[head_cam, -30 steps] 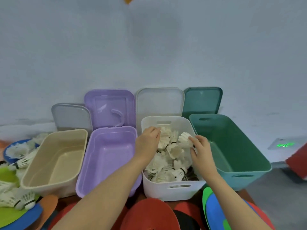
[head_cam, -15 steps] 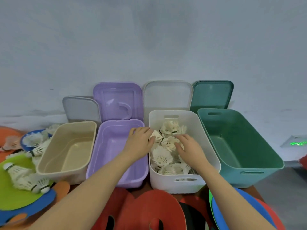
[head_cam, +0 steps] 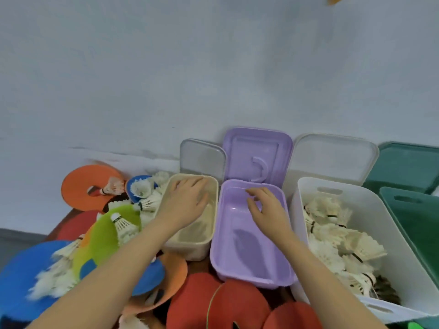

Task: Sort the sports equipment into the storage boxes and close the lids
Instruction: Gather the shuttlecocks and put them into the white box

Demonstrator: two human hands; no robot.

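Note:
Four open boxes stand in a row against the wall. The white box (head_cam: 394, 262) at right holds several white shuttlecocks (head_cam: 332, 238). My left hand (head_cam: 184, 201) hovers over the beige box (head_cam: 204, 245), fingers spread and relaxed, holding nothing. My right hand (head_cam: 267, 207) hangs above the purple box (head_cam: 228, 264) with fingers loosely curled and nothing in it. More shuttlecocks (head_cam: 147, 200) lie loose at left on flat coloured discs, among them a green disc (head_cam: 109, 233) and an orange disc (head_cam: 80, 186).
A green box (head_cam: 418, 224) sits at the far right edge. Lids lean on the wall behind the boxes: grey (head_cam: 202, 157), purple (head_cam: 256, 153), white (head_cam: 332, 157), dark green (head_cam: 408, 165). Red discs (head_cam: 237, 305) and a blue disc (head_cam: 19, 276) crowd the front.
Both hands left the white box and its shuttlecocks and moved left, now over the beige and purple boxes. The view swung left, showing more of the disc pile.

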